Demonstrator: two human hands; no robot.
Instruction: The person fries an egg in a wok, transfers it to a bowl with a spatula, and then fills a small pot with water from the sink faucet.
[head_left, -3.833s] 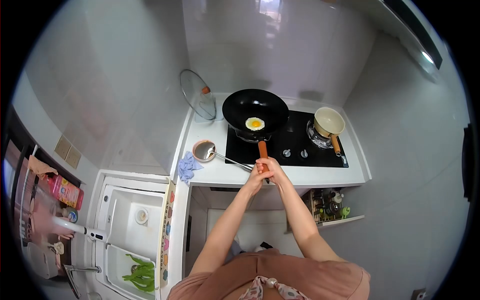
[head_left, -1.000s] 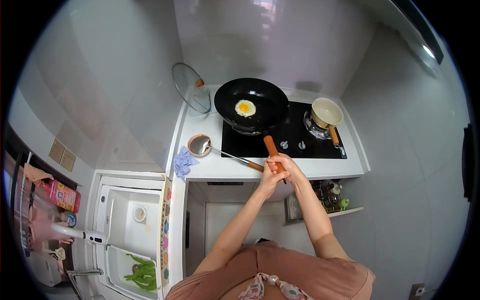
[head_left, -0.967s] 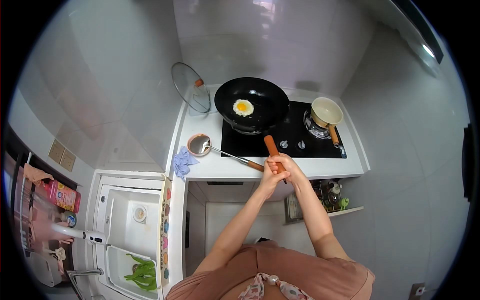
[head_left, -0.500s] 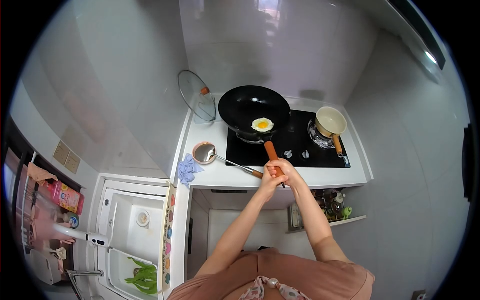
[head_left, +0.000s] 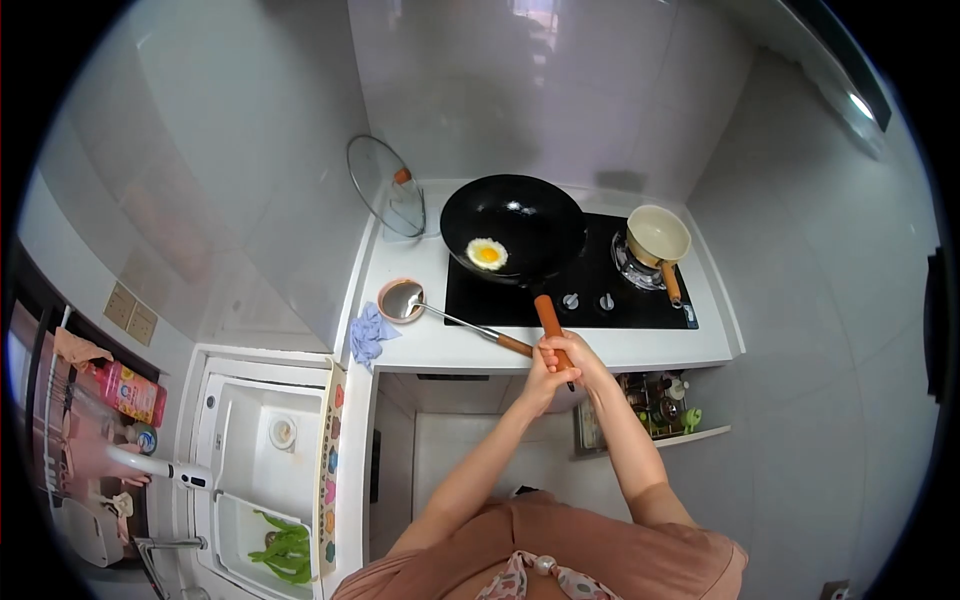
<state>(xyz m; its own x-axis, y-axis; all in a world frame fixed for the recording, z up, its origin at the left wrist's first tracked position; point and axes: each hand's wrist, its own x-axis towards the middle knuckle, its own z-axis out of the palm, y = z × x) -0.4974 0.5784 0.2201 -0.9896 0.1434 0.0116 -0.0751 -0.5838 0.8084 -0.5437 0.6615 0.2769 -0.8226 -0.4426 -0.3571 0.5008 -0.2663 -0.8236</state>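
Note:
Both my hands are wrapped round the orange-brown handle of a black wok (head_left: 515,205). My left hand (head_left: 545,376) grips near the handle's end, and my right hand (head_left: 574,356) closes over it from the other side. Their fingers overlap, so part of the handle is hidden. In the wok's lower left lies a fried egg (head_left: 487,254) with a yellow yolk and white rim. The wok sits over the left part of the black gas hob (head_left: 588,270). Left of my hands, a ladle (head_left: 470,327) rests with its bowl on a small pinkish dish (head_left: 385,291).
A cream saucepan (head_left: 659,236) stands on the right burner. The glass lid (head_left: 386,185) leans upright at the back left. A blue cloth (head_left: 370,335) lies by the dish. Green leaves (head_left: 283,552) are in the white sink (head_left: 262,392). Below the counter a drawer (head_left: 700,437) is pulled out.
The fried egg has slid left inside the wok. The wok has shifted slightly and its handle is nearer to me, with both hands still holding it.

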